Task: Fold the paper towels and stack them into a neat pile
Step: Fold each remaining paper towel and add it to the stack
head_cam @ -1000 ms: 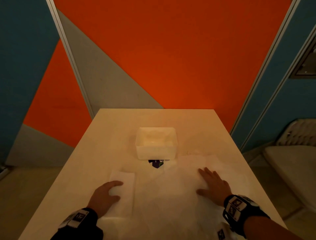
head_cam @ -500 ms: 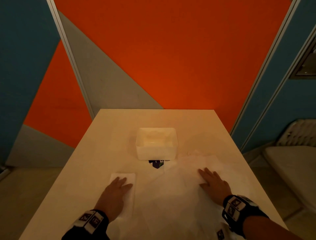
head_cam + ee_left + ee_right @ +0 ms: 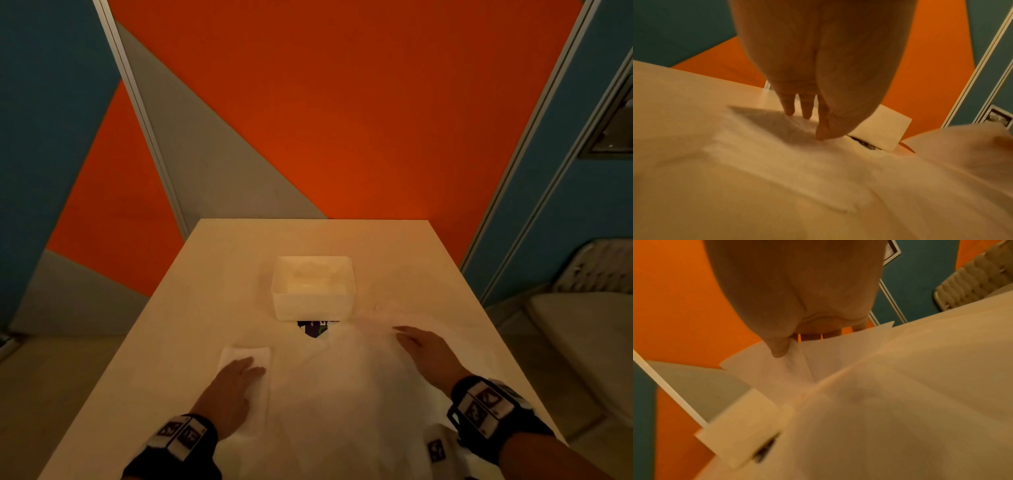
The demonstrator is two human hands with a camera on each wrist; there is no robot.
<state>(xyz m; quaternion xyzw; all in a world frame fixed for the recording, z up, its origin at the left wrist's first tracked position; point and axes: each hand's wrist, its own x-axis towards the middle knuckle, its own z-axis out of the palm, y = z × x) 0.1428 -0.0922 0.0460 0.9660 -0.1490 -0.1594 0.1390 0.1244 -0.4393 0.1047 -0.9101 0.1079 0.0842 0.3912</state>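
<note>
Pressing flat on a folded paper towel [image 3: 245, 356] at the lower left of the head view, the left hand [image 3: 228, 390] lies palm down with its fingers straight; nothing is pinched or curled round, so this grip is open. The left wrist view shows the fingertips [image 3: 806, 113] touching the towel's white surface, the thumb tip down on it as well.

Lower right in the head view, the right hand [image 3: 426, 356] rests on the large spread paper towel [image 3: 342, 394] that covers the near middle of the table [image 3: 219, 274]. In the right wrist view the thumb [image 3: 779, 347] lies on top of a lifted edge of the sheet [image 3: 789, 369] while the fingers go behind it, so this grip looks to be pinching that edge, though the picture is blurred.

The folded towel lies just beside the left edge of the spread one. Past both, at the centre of the table, stands a white open box [image 3: 313, 291], and a small dark purple packet [image 3: 315, 329] peeks out from under its near side, touching the far edge of the spread towel. A padded chair [image 3: 582, 301] stands at the right of the frame.
</note>
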